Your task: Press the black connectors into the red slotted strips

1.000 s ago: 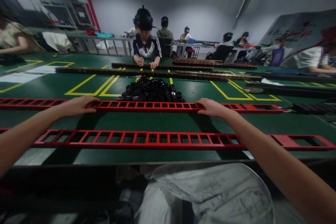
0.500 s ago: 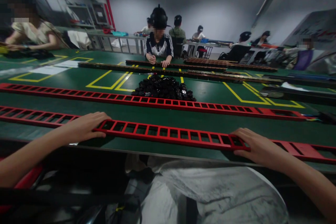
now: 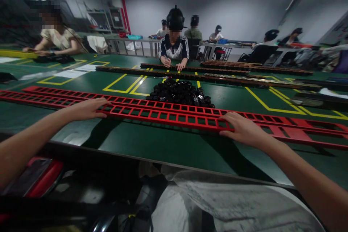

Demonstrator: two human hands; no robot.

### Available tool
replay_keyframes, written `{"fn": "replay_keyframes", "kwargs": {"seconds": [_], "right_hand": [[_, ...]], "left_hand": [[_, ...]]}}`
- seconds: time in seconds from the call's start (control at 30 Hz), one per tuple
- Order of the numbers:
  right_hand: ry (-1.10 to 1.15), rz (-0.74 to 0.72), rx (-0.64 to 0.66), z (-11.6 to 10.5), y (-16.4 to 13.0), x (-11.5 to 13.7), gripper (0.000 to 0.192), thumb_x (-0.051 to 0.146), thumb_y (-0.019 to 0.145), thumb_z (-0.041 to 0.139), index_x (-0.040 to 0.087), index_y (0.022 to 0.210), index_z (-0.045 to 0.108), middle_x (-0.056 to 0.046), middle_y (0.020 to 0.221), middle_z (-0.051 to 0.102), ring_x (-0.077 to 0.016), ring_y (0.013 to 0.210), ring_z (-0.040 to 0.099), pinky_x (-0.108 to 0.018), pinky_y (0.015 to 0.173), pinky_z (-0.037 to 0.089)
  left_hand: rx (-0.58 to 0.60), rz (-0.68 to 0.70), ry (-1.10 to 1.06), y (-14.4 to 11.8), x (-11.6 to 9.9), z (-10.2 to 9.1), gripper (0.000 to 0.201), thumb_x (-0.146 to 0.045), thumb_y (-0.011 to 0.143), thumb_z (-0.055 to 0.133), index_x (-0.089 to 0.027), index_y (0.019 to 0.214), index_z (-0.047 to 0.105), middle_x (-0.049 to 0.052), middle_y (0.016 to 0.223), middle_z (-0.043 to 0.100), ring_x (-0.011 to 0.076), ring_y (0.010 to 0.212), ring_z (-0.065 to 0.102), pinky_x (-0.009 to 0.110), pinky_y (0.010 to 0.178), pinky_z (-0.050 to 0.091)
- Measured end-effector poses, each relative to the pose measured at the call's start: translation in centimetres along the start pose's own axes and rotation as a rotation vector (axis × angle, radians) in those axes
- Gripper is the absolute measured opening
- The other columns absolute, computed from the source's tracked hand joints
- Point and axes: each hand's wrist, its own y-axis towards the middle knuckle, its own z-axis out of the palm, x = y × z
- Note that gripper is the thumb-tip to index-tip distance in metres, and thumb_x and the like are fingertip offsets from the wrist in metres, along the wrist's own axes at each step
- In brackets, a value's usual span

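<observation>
Two long red ladder-shaped rails lie side by side across the green table [image 3: 168, 148]. My left hand [image 3: 87, 109] rests on the near red rail [image 3: 168, 117] toward its left part, fingers laid over its edge. My right hand [image 3: 241, 130] presses on the same rail further right, fingertips on its cells. The far red rail [image 3: 152, 103] lies just behind it, almost touching. Behind both sits a pile of small black parts [image 3: 181, 94].
Long dark rails [image 3: 190, 76] lie across the table's far side, where a person [image 3: 174, 47] in a striped jacket works. Another person [image 3: 57, 38] sits at the far left, others at the back. Yellow lines mark the table. A red object [image 3: 40, 175] sits below the near edge.
Both hands left the far rail, took the near rail at the table's front edge and slid it away from me, up against the far rail. The view has turned left.
</observation>
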Motion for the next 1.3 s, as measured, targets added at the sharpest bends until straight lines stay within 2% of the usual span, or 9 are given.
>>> {"fn": "replay_keyframes", "kwargs": {"seconds": [0.2, 0.33, 0.4, 0.5, 0.6, 0.73, 0.87, 1.03, 1.3], "right_hand": [[-0.026, 0.054, -0.011, 1.9, 1.6, -0.5, 0.048, 0.047, 0.083, 0.060, 0.018, 0.120, 0.057, -0.016, 0.119, 0.064, -0.0327, 0.109, 0.061, -0.043, 0.090, 0.050], [-0.058, 0.039, -0.056, 2.7, 1.1, -0.7, 0.033, 0.046, 0.085, 0.059, 0.020, 0.106, 0.059, -0.012, 0.102, 0.066, -0.0286, 0.093, 0.063, -0.039, 0.079, 0.050], [-0.091, -0.017, -0.076, 2.9, 0.8, -0.4, 0.026, 0.043, 0.089, 0.056, 0.020, 0.099, 0.061, -0.011, 0.100, 0.065, -0.0278, 0.094, 0.061, -0.039, 0.080, 0.048], [-0.146, -0.055, -0.125, 3.3, 0.4, 0.2, 0.022, 0.038, 0.092, 0.054, 0.019, 0.090, 0.065, -0.013, 0.112, 0.062, -0.0291, 0.105, 0.056, -0.042, 0.087, 0.044], [-0.182, -0.006, -0.190, 3.5, 0.1, 0.9, 0.022, 0.036, 0.092, 0.055, 0.020, 0.084, 0.068, -0.013, 0.123, 0.057, -0.0314, 0.112, 0.051, -0.046, 0.089, 0.040], [-0.180, 0.027, -0.200, 3.4, 0.0, 1.4, 0.020, 0.036, 0.090, 0.059, 0.020, 0.081, 0.069, -0.012, 0.116, 0.059, -0.0302, 0.106, 0.050, -0.045, 0.084, 0.037], [-0.169, 0.032, -0.212, 3.4, 0.1, 1.1, 0.020, 0.036, 0.089, 0.060, 0.020, 0.080, 0.069, -0.010, 0.104, 0.059, -0.0270, 0.099, 0.051, -0.042, 0.082, 0.035], [-0.168, 0.062, -0.222, 3.5, -0.1, 0.2, 0.021, 0.036, 0.089, 0.060, 0.019, 0.080, 0.069, -0.010, 0.097, 0.057, -0.0260, 0.095, 0.051, -0.040, 0.079, 0.035], [-0.139, 0.052, -0.217, 3.3, 0.2, 0.3, 0.021, 0.035, 0.088, 0.061, 0.018, 0.079, 0.069, -0.009, 0.095, 0.057, -0.0248, 0.094, 0.051, -0.040, 0.080, 0.034]], "left_hand": [[0.044, -0.021, 0.052, 1.4, 1.1, 0.4, 0.061, -0.048, 0.081, 0.054, -0.010, 0.129, 0.053, 0.018, 0.127, 0.057, 0.0277, 0.111, 0.057, 0.034, 0.097, 0.041], [0.021, 0.010, 0.067, 1.6, 1.1, 0.9, 0.062, -0.049, 0.084, 0.052, -0.012, 0.134, 0.049, 0.016, 0.132, 0.055, 0.0265, 0.115, 0.055, 0.035, 0.100, 0.038], [0.008, 0.029, 0.083, 1.4, 1.1, 1.3, 0.062, -0.048, 0.086, 0.050, -0.010, 0.135, 0.048, 0.016, 0.134, 0.055, 0.0265, 0.118, 0.053, 0.036, 0.103, 0.037], [-0.030, 0.037, 0.093, 0.9, 1.1, 2.1, 0.065, -0.048, 0.089, 0.047, -0.007, 0.139, 0.044, 0.018, 0.139, 0.049, 0.0262, 0.125, 0.048, 0.038, 0.107, 0.034], [-0.115, 0.026, 0.085, 0.2, 0.8, 3.2, 0.064, -0.047, 0.092, 0.043, -0.008, 0.143, 0.039, 0.017, 0.144, 0.044, 0.0242, 0.132, 0.040, 0.039, 0.111, 0.029], [-0.250, 0.002, 0.084, -0.7, -0.3, 4.1, 0.045, -0.046, 0.095, 0.037, -0.014, 0.121, 0.057, 0.012, 0.139, 0.048, 0.0203, 0.130, 0.040, 0.035, 0.112, 0.028], [-0.268, 0.029, 0.079, -0.7, -1.1, 3.7, 0.039, -0.044, 0.094, 0.037, -0.016, 0.092, 0.064, 0.011, 0.132, 0.053, 0.0204, 0.121, 0.047, 0.034, 0.110, 0.031], [-0.257, 0.064, 0.099, 0.5, -1.3, 3.0, 0.038, -0.044, 0.092, 0.041, -0.016, 0.088, 0.066, 0.012, 0.134, 0.054, 0.0213, 0.122, 0.045, 0.037, 0.109, 0.031], [-0.222, 0.067, 0.017, 1.1, -0.5, 3.8, 0.036, -0.041, 0.092, 0.037, -0.015, 0.086, 0.062, 0.012, 0.139, 0.052, 0.0197, 0.120, 0.051, 0.032, 0.104, 0.036]]}}
